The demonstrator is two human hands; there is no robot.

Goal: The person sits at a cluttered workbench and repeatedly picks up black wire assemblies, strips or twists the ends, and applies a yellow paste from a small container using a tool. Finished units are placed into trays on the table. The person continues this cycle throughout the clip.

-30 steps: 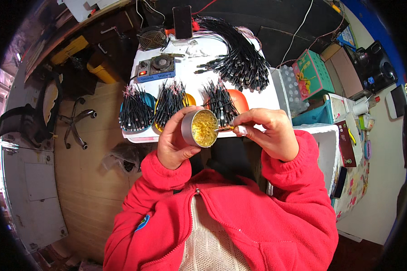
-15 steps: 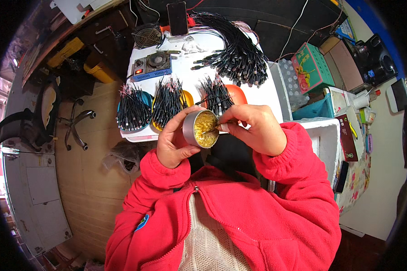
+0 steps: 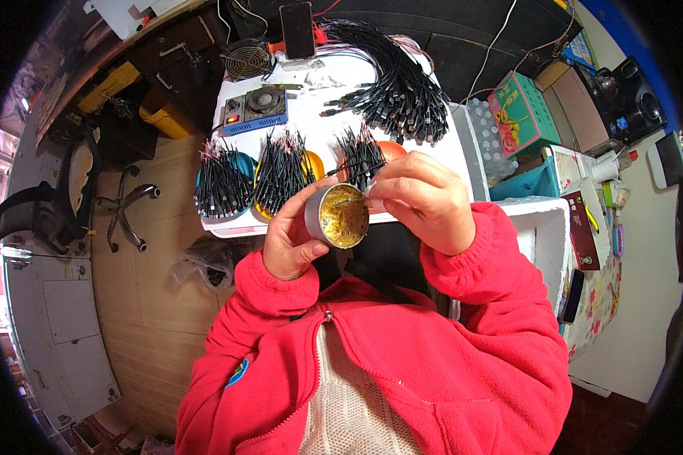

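My left hand (image 3: 287, 244) is closed round a small round metal tin (image 3: 316, 220), tilted so that its mouth faces right. Yellowish-brown, waxy-looking residue coats the inside of the tin. My right hand (image 3: 429, 203) pinches a thin dark tool (image 3: 350, 200) whose tip reaches into the tin; its exact kind is too small to tell. Just beyond my hands, bundles of black cables lie at the table's near edge: one (image 3: 225, 182) in a blue bowl (image 3: 246, 164), another (image 3: 281, 178) in a yellow bowl (image 3: 312, 164), a third (image 3: 359, 155) by an orange bowl (image 3: 391, 151).
A blue heating unit (image 3: 256, 111) with a round top stands on the white table (image 3: 319, 114). Behind are a larger cable heap (image 3: 410, 98), an upright phone (image 3: 297, 30) and a round fan grille (image 3: 248, 61). To the right stands a white foam box (image 3: 535, 227).
My right hand has shifted slightly up, and the tool's tip now lies higher inside the tin, with more of the residue showing. My left hand keeps its hold on the tin.
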